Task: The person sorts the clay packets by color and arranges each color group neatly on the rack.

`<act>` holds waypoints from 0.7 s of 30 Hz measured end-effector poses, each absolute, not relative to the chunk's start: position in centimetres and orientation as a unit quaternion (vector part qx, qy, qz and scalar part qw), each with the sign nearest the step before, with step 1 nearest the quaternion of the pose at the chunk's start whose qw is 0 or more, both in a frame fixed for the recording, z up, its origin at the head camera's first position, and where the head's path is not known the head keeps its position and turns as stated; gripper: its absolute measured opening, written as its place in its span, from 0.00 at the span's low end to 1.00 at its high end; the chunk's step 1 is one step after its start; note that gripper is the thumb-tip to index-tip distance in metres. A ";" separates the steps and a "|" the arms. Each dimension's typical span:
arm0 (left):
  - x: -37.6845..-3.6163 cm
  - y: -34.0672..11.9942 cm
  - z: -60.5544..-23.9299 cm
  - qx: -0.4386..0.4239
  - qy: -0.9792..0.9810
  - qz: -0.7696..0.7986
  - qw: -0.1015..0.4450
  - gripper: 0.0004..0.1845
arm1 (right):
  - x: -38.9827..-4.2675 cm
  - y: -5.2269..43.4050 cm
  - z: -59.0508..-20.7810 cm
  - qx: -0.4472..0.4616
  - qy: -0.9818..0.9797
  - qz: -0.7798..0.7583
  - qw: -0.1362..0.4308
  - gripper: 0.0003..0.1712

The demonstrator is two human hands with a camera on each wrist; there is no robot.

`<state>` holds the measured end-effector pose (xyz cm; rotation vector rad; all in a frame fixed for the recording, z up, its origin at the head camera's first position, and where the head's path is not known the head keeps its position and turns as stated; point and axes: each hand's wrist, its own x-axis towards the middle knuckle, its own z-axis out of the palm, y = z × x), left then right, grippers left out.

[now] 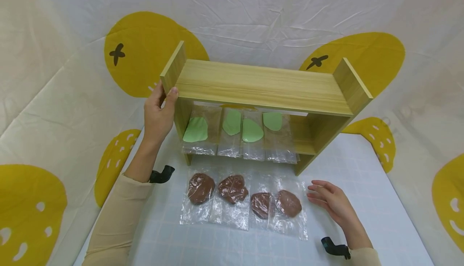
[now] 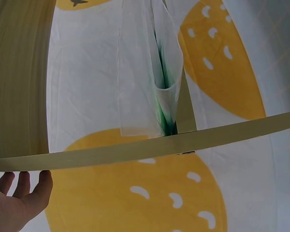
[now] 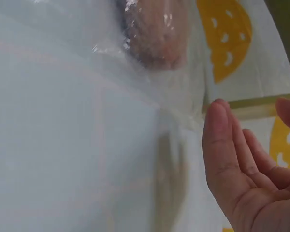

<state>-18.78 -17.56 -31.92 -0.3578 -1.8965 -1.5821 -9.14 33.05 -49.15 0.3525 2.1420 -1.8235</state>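
White cloth with big yellow shapes point(image 1: 145, 52) hangs behind and at the sides, and a pale checked tabletop point(image 1: 362, 201) carries everything. On it stands a small wooden shelf point(image 1: 261, 84) with a flat top board and two raised side boards. The left hand point(image 1: 157, 115) holds the shelf at its left end, with the thumb on the front edge of the top board and the fingers curled around the side board. On the lower board of the shelf, four clear bags with green pieces point(image 1: 235, 131) lean in a row, close to each other. In front of the shelf, four clear bags with brown pieces point(image 1: 243, 197) lie flat on the tabletop, side by side. The right hand point(image 1: 331, 201) is just beside the rightmost brown bag, with the fingers straight and relaxed and holding nothing; I cannot tell if the fingertips touch the plastic. The two hands are well apart.
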 end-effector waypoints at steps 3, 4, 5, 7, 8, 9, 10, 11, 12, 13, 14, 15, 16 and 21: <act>-18.1 -17.1 -31.3 -0.136 -0.718 -0.603 0.319 0.22 | -9.0 33.5 -49.8 0.129 0.763 -0.610 0.168 0.34; -17.8 -16.9 -30.9 -0.137 -0.718 -0.602 0.320 0.22 | -8.9 33.7 -50.1 0.134 0.767 -0.603 0.173 0.33; -17.4 -16.7 -30.5 -0.137 -0.719 -0.601 0.321 0.22 | -8.9 33.7 -50.3 0.136 0.769 -0.599 0.178 0.33; -16.7 -16.3 -29.8 -0.134 -0.721 -0.601 0.319 0.22 | -8.7 33.8 -50.7 0.140 0.770 -0.595 0.185 0.33; -16.4 -16.1 -29.4 -0.132 -0.723 -0.599 0.318 0.22 | -8.7 33.8 -50.9 0.144 0.769 -0.595 0.186 0.33; -16.3 -16.1 -29.4 -0.131 -0.724 -0.598 0.317 0.22 | -8.7 33.7 -51.0 0.149 0.765 -0.598 0.186 0.33; -16.3 -16.1 -29.4 -0.131 -0.726 -0.596 0.317 0.22 | -8.7 33.6 -51.1 0.148 0.762 -0.603 0.185 0.33; -16.3 -16.1 -29.4 -0.129 -0.727 -0.596 0.317 0.22 | -8.6 33.5 -51.1 0.148 0.759 -0.607 0.184 0.33; -16.3 -16.1 -29.4 -0.129 -0.727 -0.596 0.316 0.22 | -8.6 33.4 -51.2 0.148 0.754 -0.613 0.183 0.34; -16.3 -16.1 -29.4 -0.129 -0.728 -0.595 0.316 0.22 | -8.7 33.3 -51.3 0.148 0.749 -0.620 0.181 0.34; -16.3 -16.1 -29.4 -0.130 -0.728 -0.595 0.315 0.22 | -8.7 33.2 -51.4 0.144 0.746 -0.625 0.181 0.34; -16.3 -16.1 -29.4 -0.131 -0.727 -0.596 0.315 0.22 | -8.7 33.0 -51.5 0.141 0.742 -0.631 0.179 0.34; -16.4 -16.2 -29.5 -0.131 -0.727 -0.596 0.314 0.22 | -8.6 32.9 -51.5 0.138 0.739 -0.635 0.178 0.35; -17.7 -17.0 -30.8 -0.122 -0.729 -0.597 0.312 0.22 | -8.4 32.1 -51.7 0.134 0.739 -0.640 0.163 0.32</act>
